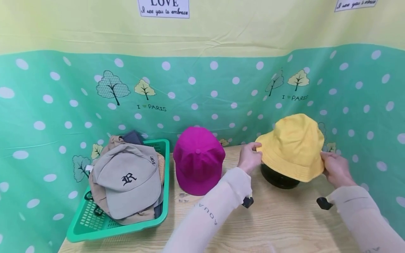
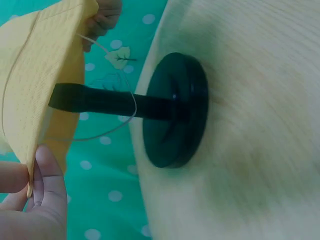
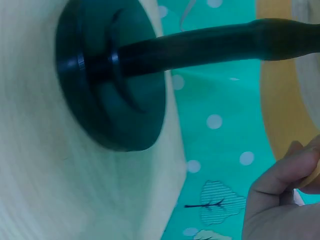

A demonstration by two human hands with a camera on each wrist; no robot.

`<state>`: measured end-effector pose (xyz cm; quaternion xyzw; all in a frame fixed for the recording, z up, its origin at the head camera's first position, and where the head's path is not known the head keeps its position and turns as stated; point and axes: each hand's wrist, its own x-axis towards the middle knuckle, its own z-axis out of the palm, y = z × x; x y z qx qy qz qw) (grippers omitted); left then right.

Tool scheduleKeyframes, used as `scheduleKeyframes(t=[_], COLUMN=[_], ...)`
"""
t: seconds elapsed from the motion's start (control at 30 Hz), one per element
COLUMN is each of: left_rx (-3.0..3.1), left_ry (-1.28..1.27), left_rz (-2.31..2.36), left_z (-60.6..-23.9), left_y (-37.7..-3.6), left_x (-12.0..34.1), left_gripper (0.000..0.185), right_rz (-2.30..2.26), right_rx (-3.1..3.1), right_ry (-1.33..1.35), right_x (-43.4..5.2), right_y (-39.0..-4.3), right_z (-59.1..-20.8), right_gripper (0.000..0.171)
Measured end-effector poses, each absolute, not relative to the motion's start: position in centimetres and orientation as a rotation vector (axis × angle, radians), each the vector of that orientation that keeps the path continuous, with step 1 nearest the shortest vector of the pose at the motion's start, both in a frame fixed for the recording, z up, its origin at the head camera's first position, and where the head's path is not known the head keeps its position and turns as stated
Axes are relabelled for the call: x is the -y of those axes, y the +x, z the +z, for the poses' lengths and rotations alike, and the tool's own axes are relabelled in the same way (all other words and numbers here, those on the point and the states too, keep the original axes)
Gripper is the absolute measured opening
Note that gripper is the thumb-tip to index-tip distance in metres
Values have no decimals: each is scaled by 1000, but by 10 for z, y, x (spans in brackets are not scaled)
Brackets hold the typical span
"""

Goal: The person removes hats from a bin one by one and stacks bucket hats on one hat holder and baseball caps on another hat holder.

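Observation:
A yellow bucket hat (image 1: 292, 147) sits over a black stand, its brim tilted down toward the front. My left hand (image 1: 250, 157) pinches the left side of the brim between thumb and fingers. On the opposite side my right hand (image 1: 338, 169) grips the brim's edge. Below the hat the stand's round black base (image 2: 175, 110) rests on the table, and its post (image 3: 200, 47) rises up into the hat. A thin cord (image 2: 134, 107) hangs in a loop from the hat beside the post.
Left of the yellow hat stands a magenta cap (image 1: 199, 161), crown up, its support hidden. Farther left, a green basket (image 1: 118, 230) holds a grey cap (image 1: 133, 179) lettered R atop other headwear. A polka-dot cloth (image 1: 202, 88) hangs behind the wooden table (image 1: 269, 225).

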<state>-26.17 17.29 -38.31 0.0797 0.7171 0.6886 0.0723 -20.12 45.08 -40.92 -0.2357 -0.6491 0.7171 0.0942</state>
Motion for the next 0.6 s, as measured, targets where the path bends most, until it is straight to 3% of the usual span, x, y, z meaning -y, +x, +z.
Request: scheduleKeyframes(t=[0.33, 0.4, 0.53, 0.6], left_rx=[-2274, -2266, -2223, -2193], left_ry=[181, 172, 145, 151], left_rz=[1963, 1969, 1997, 2014], left_z=[-406, -409, -415, -416], left_y=[-261, -262, -265, -267], left_x=[-167, -167, -167, -167], left_gripper=[31, 32, 35, 39], right_rz=[2026, 1983, 1839, 1823], right_rx=[2102, 2158, 2304, 2321], right_ry=[-730, -753, -820, -819], right_x=[-450, -448, -445, -445], right_y=[-203, -203, -202, -201], right_z=[-433, -435, -439, -441], right_gripper=[13, 22, 59, 62])
